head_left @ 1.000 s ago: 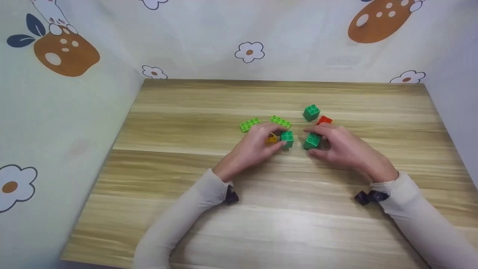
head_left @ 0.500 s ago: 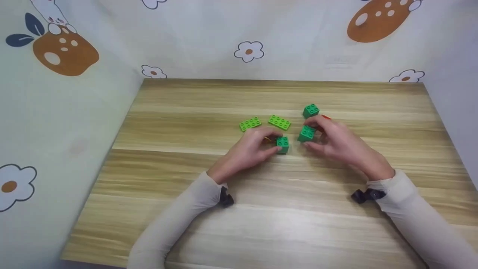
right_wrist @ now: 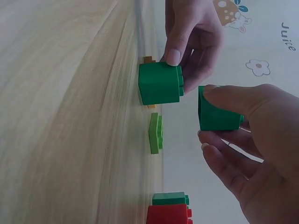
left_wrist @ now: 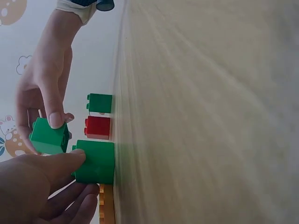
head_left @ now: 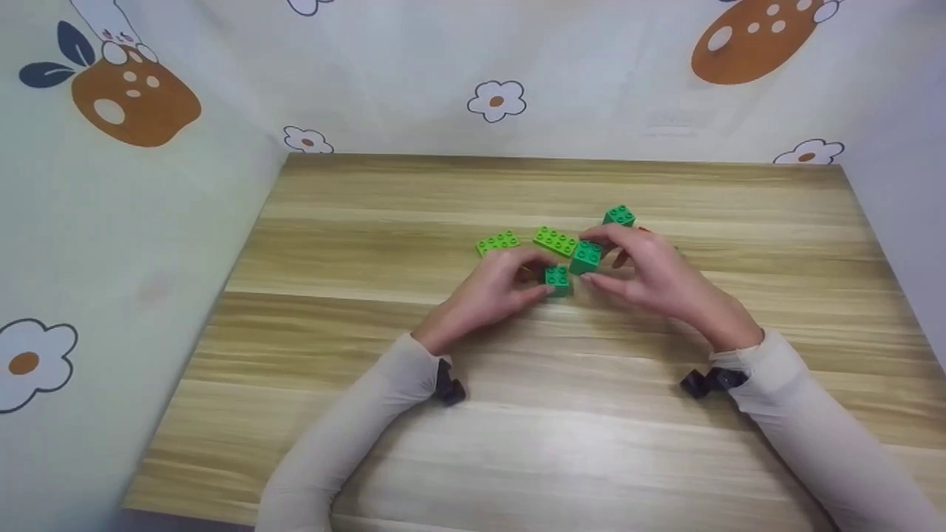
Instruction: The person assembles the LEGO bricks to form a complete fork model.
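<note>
My left hand [head_left: 491, 295] pinches a green 2x2 toy brick [head_left: 556, 281] between thumb and fingers, studs up, low at the table. My right hand [head_left: 654, 277] grips a second green brick [head_left: 586, 256] just right of and behind it. In the right wrist view this second brick [right_wrist: 219, 114] is raised off the table, its hollow underside facing down. The brick in my left hand [right_wrist: 161, 84] sits lower, and a gap separates the two. A yellow-orange brick [left_wrist: 106, 205] lies by my left fingers, mostly hidden in the head view.
Two flat light-green bricks [head_left: 498, 242] lie behind my left hand. Another green brick [head_left: 619, 215] stands behind my right hand, near a red brick [left_wrist: 98, 128] that the hand mostly covers in the head view. A patterned cloth wall [head_left: 414, 81] borders the table's back.
My right hand has moved left with its green brick, raising it close to the left one. My left hand has shifted slightly left with its brick.
</note>
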Tool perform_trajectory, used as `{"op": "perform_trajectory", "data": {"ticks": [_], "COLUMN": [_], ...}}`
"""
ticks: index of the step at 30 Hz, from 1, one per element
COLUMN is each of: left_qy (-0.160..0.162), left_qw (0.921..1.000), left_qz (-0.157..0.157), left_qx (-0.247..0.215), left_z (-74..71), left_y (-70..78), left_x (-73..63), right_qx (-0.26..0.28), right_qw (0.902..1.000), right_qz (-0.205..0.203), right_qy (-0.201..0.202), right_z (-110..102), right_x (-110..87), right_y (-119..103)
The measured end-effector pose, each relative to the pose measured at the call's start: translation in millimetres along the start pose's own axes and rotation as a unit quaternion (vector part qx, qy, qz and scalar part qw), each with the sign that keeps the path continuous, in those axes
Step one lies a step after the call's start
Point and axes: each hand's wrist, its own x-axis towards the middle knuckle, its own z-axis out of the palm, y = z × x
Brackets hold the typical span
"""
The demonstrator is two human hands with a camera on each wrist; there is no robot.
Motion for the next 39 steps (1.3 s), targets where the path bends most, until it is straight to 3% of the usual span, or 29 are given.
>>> {"op": "perform_trajectory", "data": {"ticks": [13,26,39], "left_qy": [0.012,0.004,0.002], "left_qw": [0.9999,0.9998,0.9998], "left_qz": [0.005,-0.013,-0.017], "left_qx": [-0.001,0.012,-0.010], "left_z": [1.2,-0.2,1.3], "left_y": [-0.3,1.4,-0.4], "left_x": [1.9,1.9,1.8], "right_qx": [0.021,0.034,0.047], "right_qw": [0.9992,0.9985,0.9982], "right_qz": [-0.032,-0.033,-0.035], "right_qy": [-0.005,-0.028,-0.011], "right_z": [11.0,20.3,26.1], "right_x": [7.3,11.4,10.7], "right_y": [-0.8,-2.0,-0.8]}}
